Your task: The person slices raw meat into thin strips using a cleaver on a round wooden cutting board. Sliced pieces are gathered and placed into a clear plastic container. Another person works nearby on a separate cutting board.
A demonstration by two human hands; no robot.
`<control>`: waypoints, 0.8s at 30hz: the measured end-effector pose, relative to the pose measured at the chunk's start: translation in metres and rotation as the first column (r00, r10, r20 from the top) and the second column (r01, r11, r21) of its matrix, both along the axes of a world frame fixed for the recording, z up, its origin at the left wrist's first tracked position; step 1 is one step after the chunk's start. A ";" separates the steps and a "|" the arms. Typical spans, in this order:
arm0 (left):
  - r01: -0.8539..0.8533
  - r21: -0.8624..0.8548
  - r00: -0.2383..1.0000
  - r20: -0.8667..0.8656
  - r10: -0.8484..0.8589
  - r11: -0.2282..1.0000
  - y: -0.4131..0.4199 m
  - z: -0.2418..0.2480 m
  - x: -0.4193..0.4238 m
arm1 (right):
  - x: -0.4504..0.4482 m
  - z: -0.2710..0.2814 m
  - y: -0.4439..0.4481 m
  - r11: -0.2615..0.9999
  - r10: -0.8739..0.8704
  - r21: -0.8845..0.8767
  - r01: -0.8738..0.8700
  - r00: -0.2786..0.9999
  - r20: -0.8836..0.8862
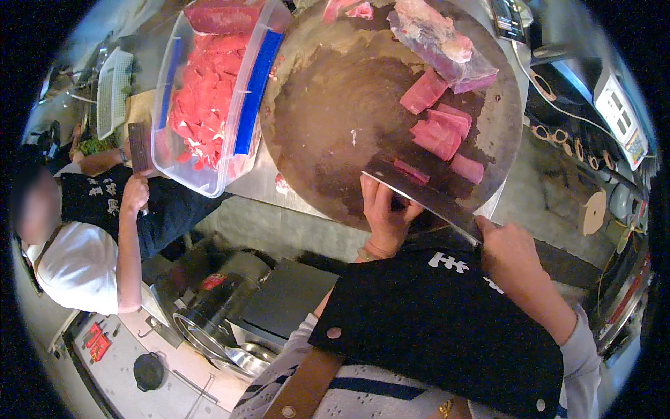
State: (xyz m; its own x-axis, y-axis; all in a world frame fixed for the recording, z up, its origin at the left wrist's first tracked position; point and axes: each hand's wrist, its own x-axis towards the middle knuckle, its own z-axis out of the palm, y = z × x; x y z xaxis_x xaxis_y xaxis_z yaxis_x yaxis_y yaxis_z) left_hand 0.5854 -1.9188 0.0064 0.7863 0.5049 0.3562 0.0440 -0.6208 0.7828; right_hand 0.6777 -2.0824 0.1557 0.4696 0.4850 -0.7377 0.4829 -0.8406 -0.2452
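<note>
My right hand [507, 251] grips the handle of a cleaver [445, 204], whose wide dark blade slants up and left over the near part of a round chopping block [335, 120]. Close to the blade's bright edge, my left hand [387, 209] rests with bent fingers; whatever lies under its fingertips is hidden. A thin strip of red meat [412, 172] shows at the blade's flat side. Beyond it lie several cut meat chunks [437, 137] and, farther off, a large piece of raw meat [445, 50] with pale fat and membrane.
Left of the block stands a clear plastic tub [222, 178] of sliced red meat [209, 99]. A co-worker [78, 262] at the left holds another cleaver [138, 149]. A phone [507, 21] with a cable lies at the block's far right. Scissors [544, 84] hang at the right.
</note>
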 end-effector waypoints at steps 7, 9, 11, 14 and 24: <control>-0.023 -0.047 1.000 -0.012 0.022 0.999 -0.001 0.001 0.001 | 0.006 -0.027 0.028 0.995 -0.017 0.102 0.015 1.000 0.025; -0.014 -0.029 1.000 -0.005 0.014 0.999 -0.001 0.002 0.001 | 0.007 -0.035 0.035 0.990 0.001 0.143 -0.005 1.000 0.030; -0.005 -0.032 1.000 0.008 0.005 0.999 0.000 0.002 0.002 | 0.007 -0.036 0.036 0.966 0.010 0.255 -0.032 0.996 0.086; 0.000 -0.069 1.000 0.028 0.002 0.998 -0.001 0.001 0.002 | 0.011 -0.019 0.017 0.998 0.033 0.046 -0.032 0.999 -0.017; -0.014 -0.059 1.000 0.007 0.015 0.998 0.000 0.002 0.002 | 0.005 -0.045 0.025 0.991 0.016 0.132 -0.028 0.996 0.086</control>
